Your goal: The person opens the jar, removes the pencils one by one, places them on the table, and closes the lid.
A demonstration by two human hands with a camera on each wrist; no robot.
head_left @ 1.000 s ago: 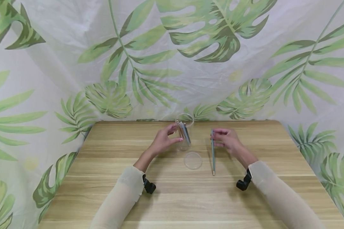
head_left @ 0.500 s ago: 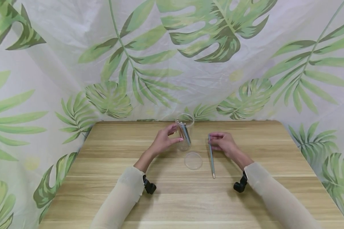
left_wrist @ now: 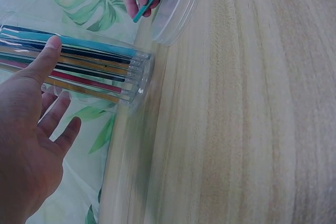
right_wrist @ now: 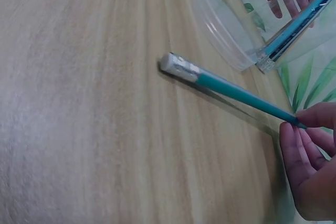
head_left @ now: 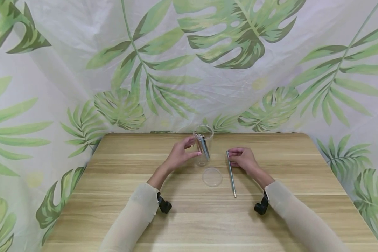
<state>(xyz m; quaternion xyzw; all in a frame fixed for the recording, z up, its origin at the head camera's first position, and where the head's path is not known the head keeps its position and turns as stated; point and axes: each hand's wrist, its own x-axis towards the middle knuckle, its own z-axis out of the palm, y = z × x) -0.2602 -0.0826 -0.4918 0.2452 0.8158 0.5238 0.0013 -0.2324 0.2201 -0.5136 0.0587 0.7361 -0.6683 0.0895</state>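
A clear plastic cup (head_left: 202,162) stands upright near the table's far edge, with several pencils (left_wrist: 100,64) inside, their ferrule ends unevenly high. My left hand (head_left: 178,156) holds this cup from its left side, thumb in front and fingers behind; how firmly is unclear. To the right, my right hand (head_left: 244,160) pinches a teal pencil (right_wrist: 236,94) near one end between thumb and fingers. The pencil slants toward me, and its white eraser end is low over the table, touching or nearly so. Between the hands, in front of the cup, lies a round clear lid (head_left: 212,176).
Beneath everything is a wood-grain table (head_left: 201,224). A leaf-printed cloth (head_left: 163,70) hangs behind it and down both sides. Each wrist carries a small black camera, such as the left wrist camera (head_left: 164,204).
My right hand has moved left and slightly nearer to me, bringing the teal pencil's held end closer to the cup. The left hand, cup and lid have stayed in place.
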